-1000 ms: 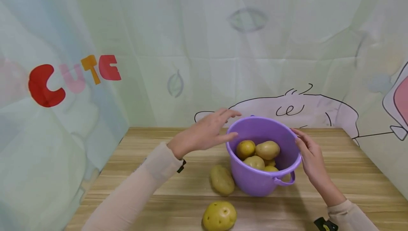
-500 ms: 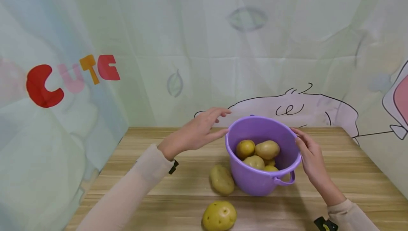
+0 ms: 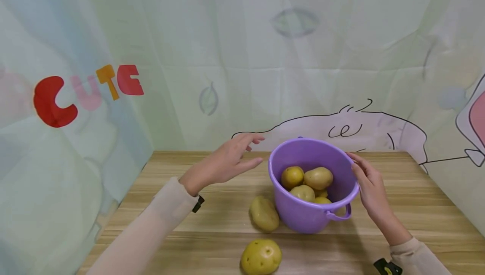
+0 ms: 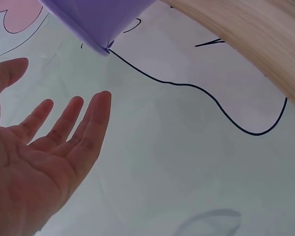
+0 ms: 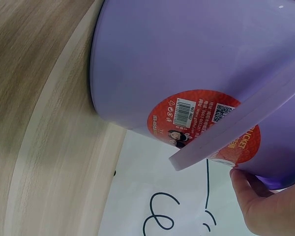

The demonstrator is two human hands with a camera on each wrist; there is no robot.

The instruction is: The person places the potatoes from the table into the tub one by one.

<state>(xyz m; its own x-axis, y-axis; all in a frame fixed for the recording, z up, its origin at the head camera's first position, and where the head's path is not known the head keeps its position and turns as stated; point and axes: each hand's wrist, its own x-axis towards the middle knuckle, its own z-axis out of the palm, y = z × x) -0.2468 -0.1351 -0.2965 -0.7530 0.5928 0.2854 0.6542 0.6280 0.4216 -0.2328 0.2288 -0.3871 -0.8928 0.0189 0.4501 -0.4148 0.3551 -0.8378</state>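
A purple bucket (image 3: 303, 216) stands on the wooden table, holding several potatoes (image 3: 318, 178). At its right side, my right hand (image 3: 373, 188) holds the rim, the thumb at the edge and fingers along the outside. In the right wrist view, fingertips of the right hand (image 5: 275, 209) meet the bucket wall (image 5: 187, 54) just below the rim. Left of the bucket, my left hand (image 3: 221, 161) hovers in the air with nothing in it, thumb and fingers spread apart. The left wrist view shows the palm of the left hand (image 4: 49, 152), apart from the bucket (image 4: 103, 17).
One potato (image 3: 264, 214) lies close against the bucket's left side, and another potato (image 3: 261, 257) lies nearer the front. A handle (image 3: 339, 214) juts out at the bucket's front right. A printed cloth (image 3: 242, 56) hangs behind the wooden table (image 3: 182, 233).
My left hand has drawn away leftward from over the bucket's rim. My right hand, the bucket and the potatoes stay where they were.
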